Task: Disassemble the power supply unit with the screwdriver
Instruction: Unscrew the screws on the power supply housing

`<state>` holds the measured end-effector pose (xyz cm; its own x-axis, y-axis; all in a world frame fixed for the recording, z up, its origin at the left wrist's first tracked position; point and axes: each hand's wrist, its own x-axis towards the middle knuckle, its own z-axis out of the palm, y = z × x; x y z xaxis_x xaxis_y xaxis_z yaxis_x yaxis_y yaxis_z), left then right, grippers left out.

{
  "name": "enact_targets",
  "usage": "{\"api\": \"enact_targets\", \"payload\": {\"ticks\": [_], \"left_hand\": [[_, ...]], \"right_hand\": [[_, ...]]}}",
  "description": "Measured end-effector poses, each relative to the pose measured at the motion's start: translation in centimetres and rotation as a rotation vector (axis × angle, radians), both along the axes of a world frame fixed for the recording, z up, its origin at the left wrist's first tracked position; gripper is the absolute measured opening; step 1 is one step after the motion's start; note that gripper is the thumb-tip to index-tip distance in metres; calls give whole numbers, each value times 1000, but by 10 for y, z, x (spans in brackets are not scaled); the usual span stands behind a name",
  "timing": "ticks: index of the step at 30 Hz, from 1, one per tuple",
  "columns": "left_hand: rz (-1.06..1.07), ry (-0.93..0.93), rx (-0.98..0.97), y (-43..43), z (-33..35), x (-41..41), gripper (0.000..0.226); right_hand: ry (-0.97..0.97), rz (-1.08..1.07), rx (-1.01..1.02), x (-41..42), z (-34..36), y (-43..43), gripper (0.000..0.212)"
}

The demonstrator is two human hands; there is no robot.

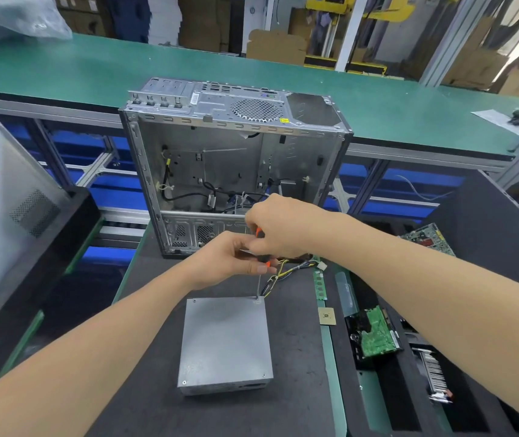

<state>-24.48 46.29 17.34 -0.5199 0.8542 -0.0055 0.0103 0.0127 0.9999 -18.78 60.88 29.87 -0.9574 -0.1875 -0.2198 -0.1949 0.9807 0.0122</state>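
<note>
Left hand [231, 258] and right hand [283, 228] grip screwdriver [259, 287], tip on power supply unit [225, 342]

A green conveyor belt [94, 67] fronts cardboard boxes [277, 47] and aluminium posts [351, 29].

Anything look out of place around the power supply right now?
A bare processor chip lies loose right of the power supply unit, a memory stick just beyond it. Nothing looks damaged or spilled.
</note>
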Motion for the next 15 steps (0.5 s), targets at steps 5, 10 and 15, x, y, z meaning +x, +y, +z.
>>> {"api": "enact_targets", "payload": {"ticks": [5, 10, 15], "left_hand": [[12, 26, -22, -2, -6, 0, 32], [-15, 62, -17, -1, -8, 0, 44], [-27, 24, 32, 0, -6, 2, 34]], "right_hand": [[-106, 196, -44, 1, 9, 7, 19], [-127, 268, -32, 0, 4, 4, 23], [90, 83, -104, 6, 2, 1, 33]]}}
